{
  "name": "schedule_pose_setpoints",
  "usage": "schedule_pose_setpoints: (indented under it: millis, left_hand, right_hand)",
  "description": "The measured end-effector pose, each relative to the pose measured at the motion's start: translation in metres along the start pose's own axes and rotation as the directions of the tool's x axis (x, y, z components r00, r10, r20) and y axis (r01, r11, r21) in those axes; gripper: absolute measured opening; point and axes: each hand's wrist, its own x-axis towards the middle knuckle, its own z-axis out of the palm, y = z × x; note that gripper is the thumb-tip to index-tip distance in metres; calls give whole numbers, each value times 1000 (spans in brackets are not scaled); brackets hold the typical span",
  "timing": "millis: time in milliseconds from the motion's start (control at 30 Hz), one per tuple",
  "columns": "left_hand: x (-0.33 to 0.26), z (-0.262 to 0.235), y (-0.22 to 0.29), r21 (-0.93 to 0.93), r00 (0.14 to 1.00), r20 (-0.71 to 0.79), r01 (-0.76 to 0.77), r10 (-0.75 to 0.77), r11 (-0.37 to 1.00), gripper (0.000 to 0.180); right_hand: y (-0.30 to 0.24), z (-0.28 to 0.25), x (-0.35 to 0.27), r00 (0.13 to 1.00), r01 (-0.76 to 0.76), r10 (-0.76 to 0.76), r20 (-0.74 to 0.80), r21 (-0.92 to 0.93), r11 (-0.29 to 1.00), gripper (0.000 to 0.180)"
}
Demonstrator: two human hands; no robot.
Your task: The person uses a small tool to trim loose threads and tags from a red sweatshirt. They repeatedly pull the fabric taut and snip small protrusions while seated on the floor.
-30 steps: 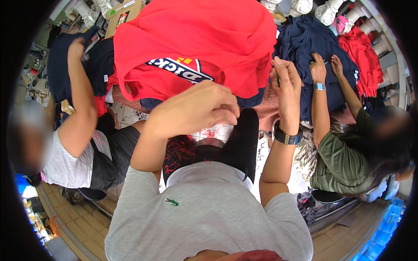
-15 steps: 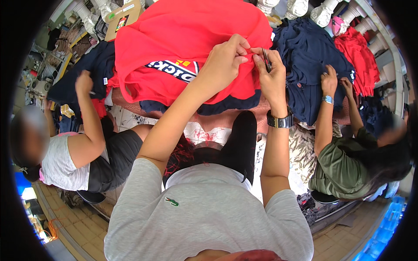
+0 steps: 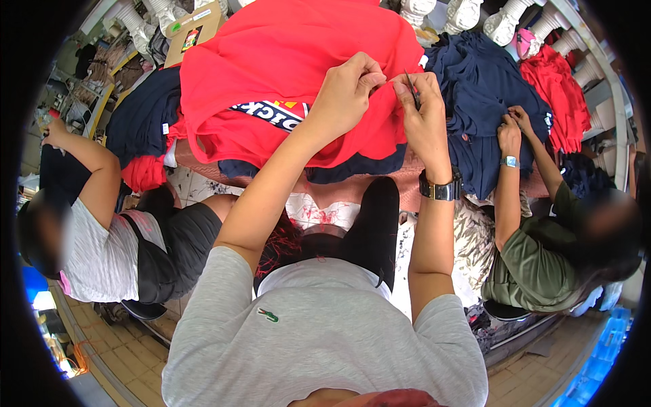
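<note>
We have the red shirt [image 3: 291, 74] spread over a pile of clothes on the table, and both our hands meet at its right-hand edge. Our left hand [image 3: 346, 91] is closed, pinching a fold of the red cloth between thumb and fingers, which keeps that bit of fabric raised and taut. Our right hand [image 3: 424, 112], with a dark wristwatch [image 3: 441, 190] on it, is closed too, gripping a small thin dark tool [image 3: 412, 88] whose tip sits right at the pinched spot; what kind of tool it is we cannot tell. Under the red shirt lie navy garments [image 3: 146, 119], so it rests on top, easy to reach. To our right a co-worker in an olive top handles a navy shirt [image 3: 475, 88] with both hands [image 3: 512, 122]. To our left another person in a white and black top [image 3: 129, 251] reaches an arm outward.
</note>
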Motion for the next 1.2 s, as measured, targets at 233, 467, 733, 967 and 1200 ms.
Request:
schedule_pose_setpoints:
  millis: [233,467,733,967,1200]
  left_hand:
    - [2,-7,3,-53,991,56,124,-121,991,16]
    - [-1,-7,15,84,996,60,66,-71,994,19]
    - [2,-7,11,-8,972,98,216,-214,976,18]
    - [1,-3,7,-36,985,100,143,-139,989,18]
    - [-6,-6,16,26,999,-13,35,-35,999,18]
  right_hand:
    - [-5,2,1,1000,-13,13,5,2,1000,15]
    - [-10,0,2,1000,-15,16,14,-45,999,15]
    - [-34,-5,-9,893,-438,423,154,516,736,40]
    - [-43,3,-23,681,-709,493,541,656,260,46]
    - [-39,-14,-32,707,-667,524,475,694,271,48]
